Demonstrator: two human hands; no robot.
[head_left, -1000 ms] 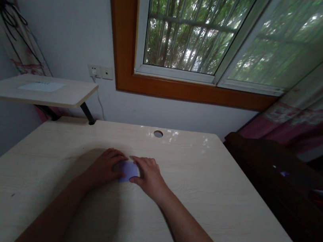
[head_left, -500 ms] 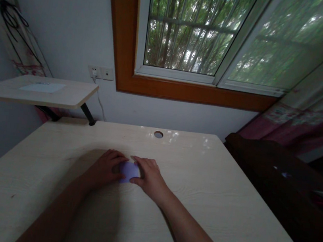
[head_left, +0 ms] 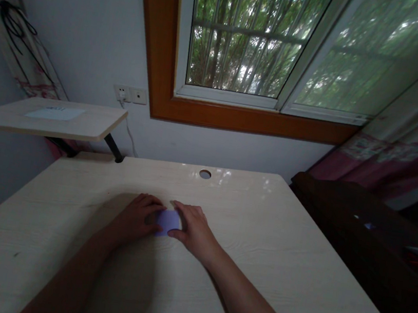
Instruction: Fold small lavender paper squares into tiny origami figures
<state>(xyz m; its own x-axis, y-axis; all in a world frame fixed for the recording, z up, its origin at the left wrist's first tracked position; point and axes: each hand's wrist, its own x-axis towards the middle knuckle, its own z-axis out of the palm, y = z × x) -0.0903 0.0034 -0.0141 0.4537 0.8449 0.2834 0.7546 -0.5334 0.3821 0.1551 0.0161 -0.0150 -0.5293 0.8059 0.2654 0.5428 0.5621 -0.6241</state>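
Barely any change over last second, suggesting steady handling: left hand (head_left: 140,217) at nine o'clock of purple card (head_left: 167,222), thumb and fingers apart; card between hands, on or just over desk (head_left: 279,239); right hand (head_left: 195,227) at three o'clock, fingers likewise apart; clamping unclear.

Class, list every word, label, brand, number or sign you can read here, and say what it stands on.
Readable text: none.
White rectangular paper sheet on the pale wooden raised shelf: dark marks, too small and blurred to read.
Small purple rectangular piece between the left hand and right hand: no lettering visible.
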